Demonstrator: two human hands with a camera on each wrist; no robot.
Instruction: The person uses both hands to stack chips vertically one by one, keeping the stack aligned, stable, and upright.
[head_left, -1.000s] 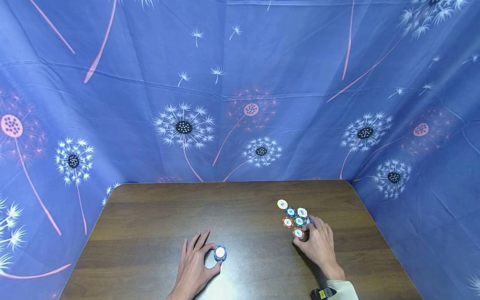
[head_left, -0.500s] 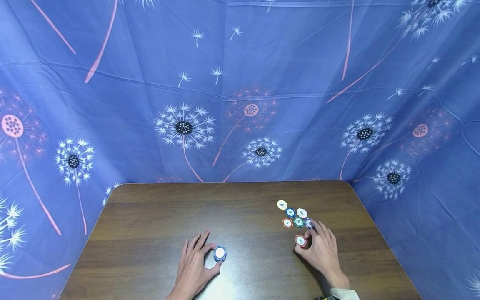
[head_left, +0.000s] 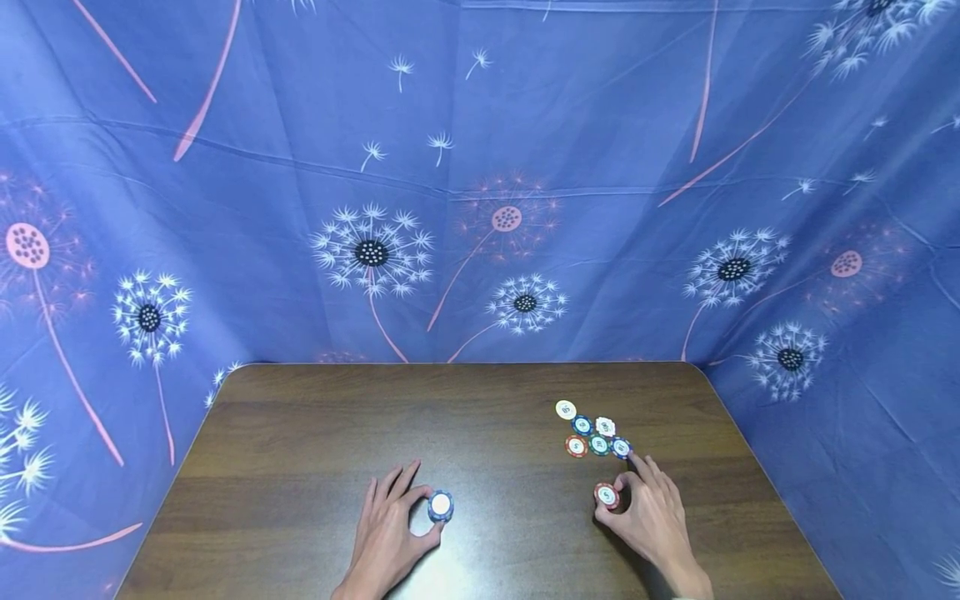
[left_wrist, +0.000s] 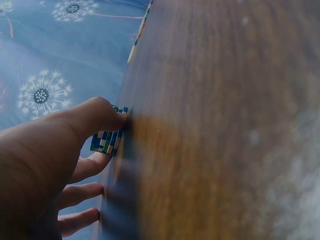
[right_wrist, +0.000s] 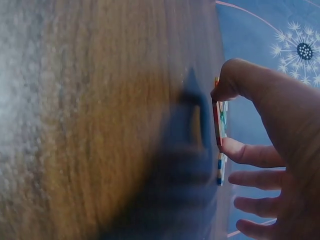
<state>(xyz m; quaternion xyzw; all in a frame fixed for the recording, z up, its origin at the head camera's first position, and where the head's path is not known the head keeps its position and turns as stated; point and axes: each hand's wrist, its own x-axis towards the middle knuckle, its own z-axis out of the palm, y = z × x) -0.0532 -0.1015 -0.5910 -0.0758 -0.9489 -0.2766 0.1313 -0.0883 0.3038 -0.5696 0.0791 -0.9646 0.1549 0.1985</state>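
My left hand (head_left: 388, 523) pinches a short stack of poker chips (head_left: 441, 505) between thumb and index finger, its top chip blue-rimmed with a white centre. Blue, green and white edges of the stacked chips (left_wrist: 107, 142) show in the left wrist view. Over on the right, my right hand (head_left: 654, 523) grips a red poker chip (head_left: 607, 496) by its rim with thumb and index finger. That chip lies at or very near the tabletop. Just beyond it is a loose group of chips: a blue chip (head_left: 621, 447), a green chip (head_left: 599, 445) and another red chip (head_left: 576, 446).
Behind those lie a white chip (head_left: 605, 427), another blue chip (head_left: 582, 425) and a pale yellow chip (head_left: 566, 409). Everything rests on a brown wooden table (head_left: 315, 417). A blue dandelion-print cloth (head_left: 615, 275) hangs around its back and sides.
My right hand has drawn the red chip away from the group, toward me and slightly right. The left hand and its stack have stayed in place.
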